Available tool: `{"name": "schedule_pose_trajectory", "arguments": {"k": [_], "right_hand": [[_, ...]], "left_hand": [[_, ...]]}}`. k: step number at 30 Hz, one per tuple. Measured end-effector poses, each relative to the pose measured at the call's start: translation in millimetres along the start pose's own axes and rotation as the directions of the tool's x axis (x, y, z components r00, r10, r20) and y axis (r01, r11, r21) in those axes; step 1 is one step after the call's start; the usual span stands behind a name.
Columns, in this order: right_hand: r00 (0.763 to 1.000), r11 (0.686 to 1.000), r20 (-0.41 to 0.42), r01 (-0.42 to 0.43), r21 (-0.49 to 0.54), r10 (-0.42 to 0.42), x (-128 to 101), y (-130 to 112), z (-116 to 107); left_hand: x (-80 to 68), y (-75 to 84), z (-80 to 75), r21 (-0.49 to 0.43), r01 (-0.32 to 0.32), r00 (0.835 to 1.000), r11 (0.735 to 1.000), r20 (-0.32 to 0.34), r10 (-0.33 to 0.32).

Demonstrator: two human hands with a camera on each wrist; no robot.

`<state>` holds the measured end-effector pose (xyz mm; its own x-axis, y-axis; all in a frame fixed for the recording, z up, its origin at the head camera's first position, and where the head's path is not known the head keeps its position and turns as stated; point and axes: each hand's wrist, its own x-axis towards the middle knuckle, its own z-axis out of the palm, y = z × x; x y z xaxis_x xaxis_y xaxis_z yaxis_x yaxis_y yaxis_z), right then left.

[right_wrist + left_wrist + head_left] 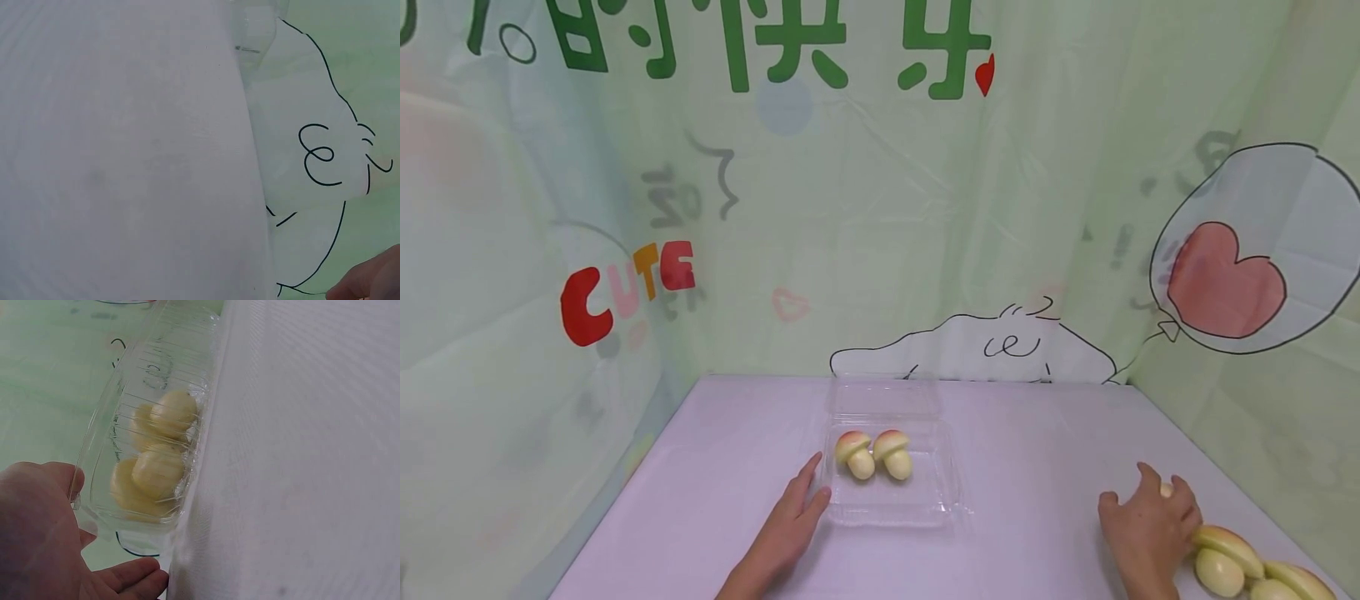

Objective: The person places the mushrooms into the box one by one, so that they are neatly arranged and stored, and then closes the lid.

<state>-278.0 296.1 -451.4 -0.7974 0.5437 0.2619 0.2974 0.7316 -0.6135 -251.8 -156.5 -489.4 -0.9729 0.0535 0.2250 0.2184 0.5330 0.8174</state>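
Observation:
A clear plastic box (887, 515) lies with its lid raised at the back. Side by side in its left half are two mushrooms (894, 455) with pale stems and yellow-red caps. My left hand (786, 525) rests along the box's left side with fingers extended. In the left wrist view, a fingertip of that hand (44, 537) is right at the rim, with the mushrooms (159, 472) visible through the wall. At the right, my right hand (1150, 525) has its fingers bent round a mushroom (1166, 490), mostly hidden; only a pale bit shows between them.
Two more mushrooms (1221, 558) lie at the table's near right, close beside my right hand. The pale table (1022, 475) is bounded at back and sides by a printed curtain (887, 208).

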Motion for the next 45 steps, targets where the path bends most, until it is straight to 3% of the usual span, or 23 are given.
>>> {"name": "schedule_pose_trajectory", "arguments": {"k": [9,17,24,31,39,45], "right_hand": [[0.997,0.996,0.023,0.08,-0.036,-0.079,2.2,0.8,2.1],[0.991,0.991,-0.005,0.136,-0.002,-0.136,3.7,1.2,4.1],[0.994,0.995,0.047,0.097,0.012,-0.098,8.4,-4.9,6.6],[0.996,0.997,0.04,0.078,0.022,-0.079,10.7,-4.3,8.2],[0.995,0.994,-0.002,0.104,0.037,-0.104,16.3,-5.5,12.8],[0.992,0.991,0.011,0.129,0.021,-0.129,19.9,-2.7,15.5]], "left_hand": [[-1.0,1.6,-1.1,-0.006,-0.002,1.0,1.0,0.001,0.002],[-1.4,1.6,-1.7,0.002,-0.012,1.0,1.0,0.004,0.012],[-1.5,1.2,-2.5,-0.005,-0.008,1.0,1.0,0.0,0.008],[0.3,0.6,0.6,-0.029,0.035,0.999,0.999,0.021,-0.034],[2.3,0.6,-1.4,-0.032,0.033,0.999,0.999,0.03,-0.032],[2.0,-2.4,0.8,-0.029,0.045,0.999,0.999,0.025,-0.044]]}}
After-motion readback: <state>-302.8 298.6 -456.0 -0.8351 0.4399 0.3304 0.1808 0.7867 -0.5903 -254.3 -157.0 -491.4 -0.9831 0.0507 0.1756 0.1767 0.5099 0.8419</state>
